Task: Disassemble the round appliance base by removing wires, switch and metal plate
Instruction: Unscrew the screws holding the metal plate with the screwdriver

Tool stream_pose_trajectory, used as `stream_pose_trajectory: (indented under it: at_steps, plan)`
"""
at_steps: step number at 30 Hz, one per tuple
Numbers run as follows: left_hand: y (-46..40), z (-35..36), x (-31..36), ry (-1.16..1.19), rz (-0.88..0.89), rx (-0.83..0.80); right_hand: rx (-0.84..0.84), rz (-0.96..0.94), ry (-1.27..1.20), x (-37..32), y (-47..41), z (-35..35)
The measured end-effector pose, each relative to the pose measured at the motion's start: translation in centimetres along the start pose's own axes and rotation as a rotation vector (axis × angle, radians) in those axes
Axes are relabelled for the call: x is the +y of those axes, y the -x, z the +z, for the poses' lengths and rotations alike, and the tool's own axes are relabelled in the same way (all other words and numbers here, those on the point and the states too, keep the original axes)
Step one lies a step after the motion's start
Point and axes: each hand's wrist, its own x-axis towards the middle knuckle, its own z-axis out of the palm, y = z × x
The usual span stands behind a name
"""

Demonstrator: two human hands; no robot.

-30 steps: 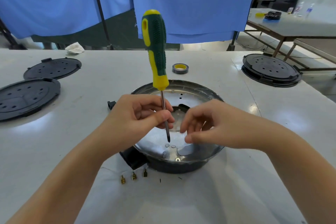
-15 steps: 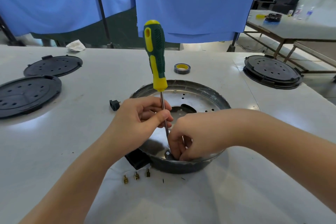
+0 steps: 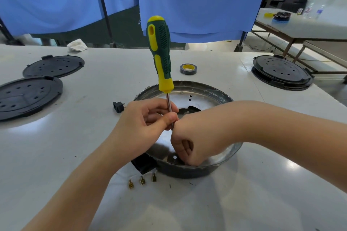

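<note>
The left forearm comes in from the lower left and rises toward the round appliance base [image 3: 185, 171]. The left hand [image 3: 144, 122] stands just over the base's near-left part, the fingers curled, thumb and forefinger pinching the thin shaft of the screwdriver [image 3: 161, 56] (its handle points straight up). The right forearm enters from the right edge and crosses above the base. The right hand [image 3: 189, 146] bends down at the wrist into the base's near side, fingers curled; what they hold is hidden.
</note>
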Motion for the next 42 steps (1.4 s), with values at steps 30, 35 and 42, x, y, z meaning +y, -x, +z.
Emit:
stream_pose_trajectory:
  at_steps: [30,35,42]
  plan:
    - [-0.1,0.5,0.0,-0.031,-0.013,0.023,0.274,-0.132,-0.699,3.6,3.7,-0.7]
    - [-0.1,0.5,0.4,-0.010,-0.029,0.021,0.529,-0.162,-1.067,6.5,5.9,0.7]
    - [0.0,1.1,1.5,-0.024,-0.043,0.019,0.813,0.160,-1.153,12.0,7.8,3.6]
